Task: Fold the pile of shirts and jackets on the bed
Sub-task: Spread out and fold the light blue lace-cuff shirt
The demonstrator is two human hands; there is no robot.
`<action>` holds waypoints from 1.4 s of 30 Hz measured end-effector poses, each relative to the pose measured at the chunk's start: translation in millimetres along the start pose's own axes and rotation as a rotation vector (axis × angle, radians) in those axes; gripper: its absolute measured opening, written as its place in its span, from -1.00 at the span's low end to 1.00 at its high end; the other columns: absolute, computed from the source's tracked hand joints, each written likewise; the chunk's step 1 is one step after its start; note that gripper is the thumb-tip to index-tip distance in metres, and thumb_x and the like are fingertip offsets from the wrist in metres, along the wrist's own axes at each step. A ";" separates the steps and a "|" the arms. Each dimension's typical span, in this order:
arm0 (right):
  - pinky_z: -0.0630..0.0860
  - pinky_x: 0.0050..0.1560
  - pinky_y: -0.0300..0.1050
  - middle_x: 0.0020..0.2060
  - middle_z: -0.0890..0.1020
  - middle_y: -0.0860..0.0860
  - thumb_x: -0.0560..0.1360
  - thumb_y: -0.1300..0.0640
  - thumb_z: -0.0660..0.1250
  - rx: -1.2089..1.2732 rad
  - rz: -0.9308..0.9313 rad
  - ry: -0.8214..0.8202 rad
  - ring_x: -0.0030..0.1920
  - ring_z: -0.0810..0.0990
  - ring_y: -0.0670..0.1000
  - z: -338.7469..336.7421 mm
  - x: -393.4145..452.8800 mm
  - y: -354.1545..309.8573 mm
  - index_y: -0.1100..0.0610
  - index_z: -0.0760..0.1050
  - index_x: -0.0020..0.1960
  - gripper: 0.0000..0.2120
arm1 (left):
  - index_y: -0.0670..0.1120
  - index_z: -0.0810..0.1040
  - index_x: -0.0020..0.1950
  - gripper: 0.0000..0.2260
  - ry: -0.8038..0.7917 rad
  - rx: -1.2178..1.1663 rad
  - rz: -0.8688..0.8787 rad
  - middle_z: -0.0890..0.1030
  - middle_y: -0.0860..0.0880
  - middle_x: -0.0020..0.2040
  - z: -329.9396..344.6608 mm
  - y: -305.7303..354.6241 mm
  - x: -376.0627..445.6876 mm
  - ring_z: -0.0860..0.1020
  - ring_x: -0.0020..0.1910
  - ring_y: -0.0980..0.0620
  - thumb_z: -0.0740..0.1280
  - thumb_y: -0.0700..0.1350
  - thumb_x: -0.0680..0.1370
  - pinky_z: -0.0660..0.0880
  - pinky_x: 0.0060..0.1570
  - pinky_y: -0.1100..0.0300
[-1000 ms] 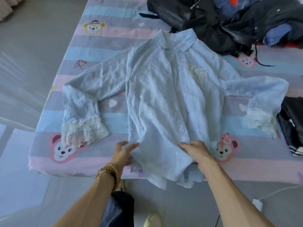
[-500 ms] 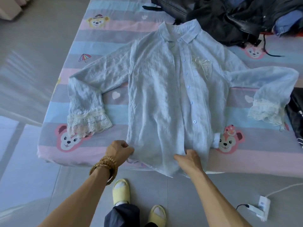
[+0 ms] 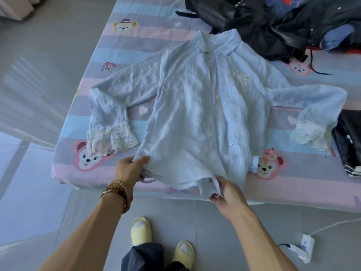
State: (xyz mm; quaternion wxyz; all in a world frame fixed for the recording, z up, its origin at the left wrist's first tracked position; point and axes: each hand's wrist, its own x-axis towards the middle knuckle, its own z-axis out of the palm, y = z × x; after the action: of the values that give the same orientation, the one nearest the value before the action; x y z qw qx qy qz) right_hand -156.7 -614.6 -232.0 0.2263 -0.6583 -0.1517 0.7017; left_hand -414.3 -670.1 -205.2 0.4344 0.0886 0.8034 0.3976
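One light blue shirt (image 3: 197, 114) lies face up and spread flat on the bed (image 3: 109, 53), collar toward the far side, hem at the near edge, both sleeves out to the sides. The left hand (image 3: 130, 169) pinches the hem's left corner with fingers curled over the cloth; the right hand (image 3: 227, 191) grips the hem near the button strip, fingers closed round a fold of fabric that hangs just over the bed's edge.

The cloth looks thin, crinkled and very light, probably limp rather than stiff: it should drape and slide easily over the sheet, and will likely wrinkle or bunch if dragged. The lace cuffs (two, one on each sleeve) and the small bow (image 3: 239, 78) on the chest seem delicate and are best not pulled. Good places to hold appear to be the hem corners, the shoulder seams and the sleeve just above each cuff.

Counted: one shirt laid out; two sleeves; about six buttons visible down the front. At the far right sits one heap of dark jackets (image 3: 273, 22), with blue and red pieces in it, number not countable. One dark folded garment (image 3: 349, 141) lies at the right edge.
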 end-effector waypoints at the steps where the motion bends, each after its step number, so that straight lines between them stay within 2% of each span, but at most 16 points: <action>1: 0.50 -0.24 -0.05 -0.22 0.63 0.17 0.51 0.29 0.35 -0.004 -0.010 0.026 -0.22 0.57 0.15 -0.6 -4.9 2.4 0.26 0.59 -0.12 -0.94 | -0.23 0.60 -0.22 -0.86 0.032 0.012 0.013 0.52 -0.06 -0.54 -12.3 -0.7 -2.5 0.45 -0.55 -0.01 0.45 -0.17 0.46 0.43 -0.42 0.18; 6: 0.45 -0.36 -0.10 -0.35 0.59 0.15 0.47 0.27 0.41 -0.350 -0.087 0.166 -0.37 0.55 0.11 -6.5 0.9 38.0 0.28 0.57 -0.18 -0.91 | -0.23 0.59 -0.14 -0.86 0.022 0.206 -0.078 0.61 -0.10 -0.47 -31.8 -31.1 5.7 0.56 -0.53 -0.01 0.49 -0.19 0.45 0.45 -0.42 0.20; 10: 0.41 -0.45 -0.20 -0.43 0.55 0.07 0.44 0.19 0.42 -0.477 -0.195 0.242 -0.42 0.50 0.04 -8.5 5.1 57.0 0.30 0.56 -0.28 -0.80 | -0.14 0.54 -0.22 -0.87 0.158 0.322 0.014 0.63 -0.14 -0.35 -35.3 -43.7 15.0 0.61 -0.40 -0.08 0.45 -0.14 0.47 0.46 -0.40 0.24; 14: 0.37 -0.36 -0.11 -0.42 0.48 0.04 0.41 0.08 0.37 -0.538 -0.240 0.293 -0.39 0.44 0.03 -4.7 -0.4 69.9 0.34 0.51 -0.25 -0.71 | -0.13 0.56 -0.17 -0.88 0.139 0.380 0.045 0.62 -0.12 -0.28 -40.9 -49.6 16.5 0.62 -0.37 -0.10 0.46 -0.13 0.46 0.49 -0.36 0.23; 18: 0.40 -0.35 -0.11 -0.36 0.56 0.09 0.48 0.12 0.33 -0.560 -0.197 0.271 -0.38 0.47 0.07 -2.5 -6.7 73.1 0.20 0.54 -0.26 -0.81 | -0.08 0.58 -0.22 -0.91 0.099 0.502 0.023 0.64 -0.17 -0.29 -45.8 -59.6 17.8 0.65 -0.20 -0.17 0.42 -0.11 0.47 0.60 -0.12 0.03; 19: 0.44 -0.31 -0.06 -0.35 0.57 0.07 0.49 0.12 0.33 -0.583 -0.204 0.248 -0.36 0.49 0.06 -2.1 -8.5 71.1 0.18 0.55 -0.24 -0.82 | -0.11 0.59 -0.14 -0.91 0.100 0.539 0.026 0.64 -0.18 -0.20 -46.6 -59.7 16.7 0.63 -0.10 -0.19 0.42 -0.10 0.46 0.58 -0.03 0.02; 21: 0.47 -0.25 -0.06 -0.34 0.55 0.01 0.51 0.08 0.34 -0.639 -0.239 0.212 -0.33 0.50 0.02 -1.7 -14.9 67.1 0.12 0.53 -0.27 -0.80 | -0.12 0.49 0.18 -0.64 0.146 0.704 0.049 0.53 -0.20 0.12 -45.6 -59.5 13.3 0.49 0.16 -0.21 0.42 -0.03 0.44 0.44 0.16 -0.02; 23: 0.41 -0.25 -0.12 -0.28 0.57 -0.02 0.52 0.01 0.34 -0.614 -0.315 0.256 -0.25 0.52 0.01 -10.7 -21.8 60.5 0.10 0.52 -0.25 -0.77 | -0.09 0.33 0.35 -0.47 0.218 0.814 0.149 0.37 -0.19 0.30 -35.7 -52.6 -0.4 0.34 0.30 -0.21 0.39 0.02 0.45 0.31 0.24 -0.10; 25: 0.38 -0.26 -0.13 -0.21 0.59 0.02 0.56 0.03 0.29 -0.528 -0.389 0.380 -0.20 0.53 0.02 -24.9 -26.2 45.0 0.14 0.53 -0.16 -0.79 | -0.09 0.37 0.32 -0.56 0.174 0.751 0.274 0.38 -0.16 0.30 -11.7 -40.5 -14.7 0.38 0.27 -0.17 0.36 -0.02 0.49 0.36 0.20 -0.08; 28: 0.38 -0.28 -0.14 -0.14 0.61 0.08 0.57 0.15 0.23 -0.477 -0.410 0.514 -0.20 0.53 0.04 -58.2 -16.2 12.1 0.13 0.53 -0.09 -0.87 | -0.06 0.50 0.11 -0.82 -0.009 0.611 0.408 0.53 -0.06 0.10 49.7 -22.4 -37.6 0.56 -0.01 -0.04 0.32 -0.08 0.53 0.52 0.00 0.03; 30: 0.48 -0.11 -0.08 -0.08 0.64 0.09 0.56 0.18 0.23 -0.479 -0.405 0.533 -0.08 0.58 0.13 -82.3 0.0 -10.6 0.07 0.53 -0.09 -0.88 | 0.00 0.51 -0.01 -0.94 -0.162 0.558 0.445 0.60 0.01 -0.05 100.6 -11.6 -52.9 0.59 -0.14 0.03 0.31 -0.10 0.54 0.57 -0.09 0.07; 32: 0.55 0.01 0.01 -0.07 0.65 0.09 0.55 0.19 0.25 -0.471 -0.381 0.507 -0.02 0.61 0.16 -100.5 18.2 -30.3 0.03 0.53 -0.12 -0.87 | 0.02 0.52 -0.05 -0.99 -0.291 0.533 0.415 0.63 0.03 -0.09 147.3 -4.7 -63.7 0.61 -0.17 0.05 0.32 -0.08 0.54 0.58 -0.12 0.12; 35: 0.59 0.06 0.07 -0.15 0.68 0.05 0.50 0.08 0.33 -0.440 -0.332 0.378 -0.05 0.66 0.15 -121.2 47.2 -58.3 0.04 0.59 -0.17 -0.89 | -0.03 0.49 0.16 -0.76 -0.374 0.424 0.246 0.59 0.01 0.02 210.0 0.4 -73.5 0.59 -0.07 0.02 0.37 -0.02 0.52 0.52 -0.12 0.19; 38: 0.61 -0.06 -0.02 -0.22 0.68 0.01 0.49 0.00 0.36 -0.464 -0.320 0.217 -0.19 0.65 0.06 -123.1 59.6 -81.1 0.04 0.63 -0.21 -0.83 | -0.07 0.30 0.35 -0.43 -0.312 0.502 0.186 0.50 -0.02 0.10 248.0 0.2 -75.5 0.53 0.07 -0.05 0.46 0.02 0.44 0.42 -0.04 0.21; 40: 0.51 -0.16 -0.10 -0.26 0.64 0.02 0.47 -0.02 0.38 -0.493 -0.286 0.126 -0.27 0.58 0.01 -120.5 70.3 -89.8 0.02 0.63 -0.29 -0.80 | -0.11 0.33 0.34 -0.45 -0.255 0.514 0.155 0.50 0.02 -0.04 260.2 1.1 -75.6 0.52 -0.05 -0.03 0.46 -0.04 0.43 0.42 -0.15 0.24; 42: 0.53 0.03 -0.08 -0.12 0.67 0.04 0.43 -0.21 0.36 -0.461 -0.234 0.093 -0.10 0.62 0.03 -112.3 74.4 -95.7 -0.02 0.64 -0.20 -0.73 | -0.18 0.51 0.18 -0.58 -0.261 0.366 0.088 0.58 -0.07 -0.11 258.3 8.7 -76.2 0.54 -0.15 -0.02 0.48 -0.05 0.40 0.51 -0.20 0.13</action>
State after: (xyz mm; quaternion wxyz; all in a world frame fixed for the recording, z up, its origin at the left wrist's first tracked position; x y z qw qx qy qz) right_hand -36.2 -504.1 -256.5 0.1567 -0.7019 -0.3724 0.5866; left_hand -171.3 -556.4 -230.3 0.4936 0.2514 0.7944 0.2491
